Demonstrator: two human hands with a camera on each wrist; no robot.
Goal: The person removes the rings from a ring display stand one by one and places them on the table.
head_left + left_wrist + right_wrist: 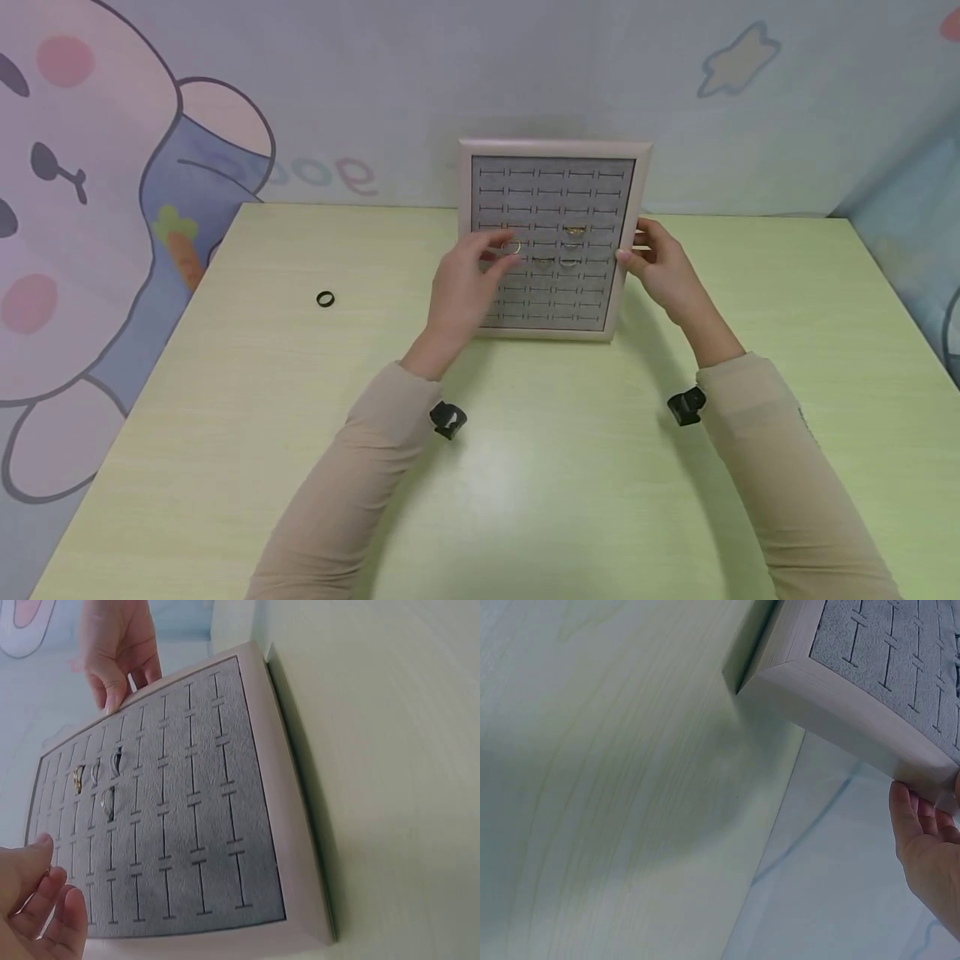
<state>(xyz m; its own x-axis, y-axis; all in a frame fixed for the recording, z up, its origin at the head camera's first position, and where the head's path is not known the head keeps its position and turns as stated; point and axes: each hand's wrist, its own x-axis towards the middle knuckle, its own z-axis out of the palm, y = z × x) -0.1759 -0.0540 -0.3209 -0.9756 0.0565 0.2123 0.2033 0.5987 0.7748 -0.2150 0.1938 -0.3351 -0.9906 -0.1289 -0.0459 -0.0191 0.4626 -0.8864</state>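
Note:
A ring display board (525, 200) with a pale frame and grey slotted padding stands upright on the table. My left hand (461, 283) pinches a thin gold-coloured ring (518, 247) between thumb and fingertips, close in front of the left half of the padding. My right hand (663, 271) grips the frame's right side, thumb on the front and fingers behind, as the right wrist view also shows. Several rings sit in the slots right of the left hand: an ornate gold ring (574, 230) on top and silver-looking rings (115, 761) below it.
A black ring (325, 298) lies on the table (555, 483) to the left of the board. Close behind the table hangs a printed cartoon backdrop (375, 75). Each sleeve carries a small black wrist device (448, 419).

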